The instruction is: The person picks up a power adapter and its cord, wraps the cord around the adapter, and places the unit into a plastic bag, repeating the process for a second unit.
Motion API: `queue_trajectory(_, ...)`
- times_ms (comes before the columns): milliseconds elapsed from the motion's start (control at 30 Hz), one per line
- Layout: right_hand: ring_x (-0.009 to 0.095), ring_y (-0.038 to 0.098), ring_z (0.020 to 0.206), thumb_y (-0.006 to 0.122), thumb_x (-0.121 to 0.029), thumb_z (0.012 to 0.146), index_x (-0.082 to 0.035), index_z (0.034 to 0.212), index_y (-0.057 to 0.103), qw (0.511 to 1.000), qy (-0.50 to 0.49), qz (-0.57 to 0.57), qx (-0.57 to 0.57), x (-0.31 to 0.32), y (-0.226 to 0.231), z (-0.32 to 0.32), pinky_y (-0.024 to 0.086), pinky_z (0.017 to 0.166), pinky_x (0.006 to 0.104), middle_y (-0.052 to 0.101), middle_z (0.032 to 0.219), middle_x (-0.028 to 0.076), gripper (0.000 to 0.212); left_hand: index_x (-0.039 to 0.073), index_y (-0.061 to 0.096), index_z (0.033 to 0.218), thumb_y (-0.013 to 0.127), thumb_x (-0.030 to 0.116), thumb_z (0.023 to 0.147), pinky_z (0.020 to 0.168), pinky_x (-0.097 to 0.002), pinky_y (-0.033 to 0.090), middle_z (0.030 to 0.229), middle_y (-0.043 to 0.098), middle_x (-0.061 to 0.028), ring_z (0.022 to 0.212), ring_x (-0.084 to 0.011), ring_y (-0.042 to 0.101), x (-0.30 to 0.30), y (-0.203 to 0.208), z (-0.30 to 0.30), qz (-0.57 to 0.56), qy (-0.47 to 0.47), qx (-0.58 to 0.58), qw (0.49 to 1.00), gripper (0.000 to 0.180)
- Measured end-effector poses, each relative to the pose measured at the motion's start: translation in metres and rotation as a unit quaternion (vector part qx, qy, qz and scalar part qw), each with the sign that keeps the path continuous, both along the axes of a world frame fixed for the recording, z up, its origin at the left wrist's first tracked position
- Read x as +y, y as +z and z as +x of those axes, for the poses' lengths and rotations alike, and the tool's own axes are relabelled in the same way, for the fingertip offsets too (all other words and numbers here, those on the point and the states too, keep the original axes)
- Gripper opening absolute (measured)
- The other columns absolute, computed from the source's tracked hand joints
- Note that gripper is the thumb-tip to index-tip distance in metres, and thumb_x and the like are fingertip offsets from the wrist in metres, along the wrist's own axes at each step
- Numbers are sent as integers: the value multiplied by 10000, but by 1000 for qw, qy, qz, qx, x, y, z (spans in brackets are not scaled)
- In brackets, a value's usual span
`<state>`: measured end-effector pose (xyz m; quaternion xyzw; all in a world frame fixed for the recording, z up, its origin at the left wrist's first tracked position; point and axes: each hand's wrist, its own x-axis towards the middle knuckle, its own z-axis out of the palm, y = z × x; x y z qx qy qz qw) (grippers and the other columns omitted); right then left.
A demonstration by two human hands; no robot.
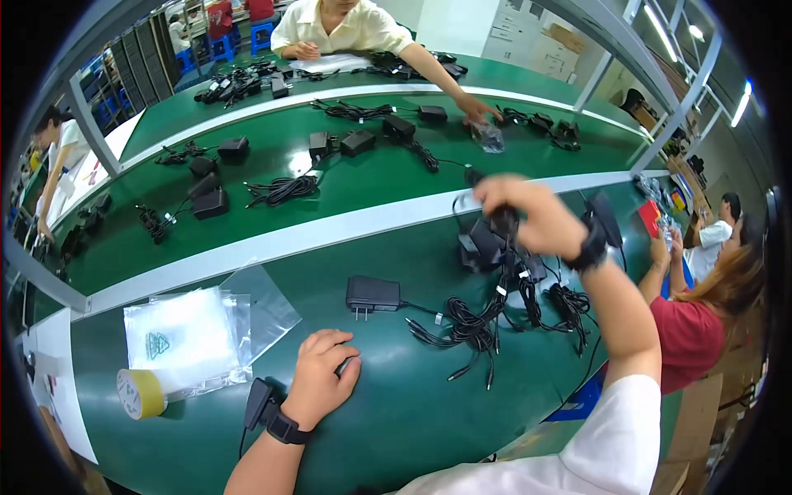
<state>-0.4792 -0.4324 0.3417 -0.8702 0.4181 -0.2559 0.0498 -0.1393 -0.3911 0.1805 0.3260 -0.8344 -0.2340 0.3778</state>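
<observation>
Ceiling tubes (660,35) light the scene brightly — glare spots the green surface (285,157) — the right hand (536,213) blurs, and outer edges bend.

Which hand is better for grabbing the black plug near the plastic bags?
Probably the left hand: it's just below the black plug, seemingly empty. The right hand is farther off, gripping something dark and blurred.

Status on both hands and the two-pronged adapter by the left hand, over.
Right hand gripping blurred black item; left hand on green tabletop. Black boxy adapter lying untouched. Tangled black cables to its right.
</observation>
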Motion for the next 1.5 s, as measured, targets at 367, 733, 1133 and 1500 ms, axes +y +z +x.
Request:
queue_trajectory(367, 178, 567, 945, 528, -70, 735, -61, 1238, 469, 979, -109, 170, -21, -73, -40, 3, 472, 780, 294, 540, 1175, 117, 506, 62, 627, 757, 657, 55, 667, 798, -379, 423, 936, 606, -78, 916, -277, 549, -7, -3, 21, 19, 25, -19, 999, 95)
queue_trajectory(733, 126, 554, 558, 540, -186, 853, -61, 900, 654, 900, -298, 290, -132, -173, -73, -44, 472, 462, 278, 652, 794, 53, 175, 50, 629, 755, 657, 29, 664, 797, -363, 435, 907, 622, -86, 888, -274, 556, -13, -10, 31, 40, 12, -3, 999, 98)
queue_trajectory(1133, 111, 598, 740, 603, -190, 833, -60, 1036, 642, 873, 95, 457, 140, -60, -25, 71, 482, 655, 270, 668, 882, 69, 245, 44, 623, 764, 657, 23, 668, 782, -365, 439, 913, 615, -90, 887, -272, 551, -8, -9, 35, 29, 14, 16, 999, 104)
queue_trajectory(1500, 425, 232, 1282, 730, -507, 597, -220, 1412, 171, 945, -249, 172, 121, -291, -104, 67, 272, 1027, 445, 216, 1403, 232, 1029, 64, 631, 774, 655, 49, 679, 803, -366, 425, 923, 615, -73, 906, -259, 554, -12, -16, 48, 47, 9, -7, 999, 99)
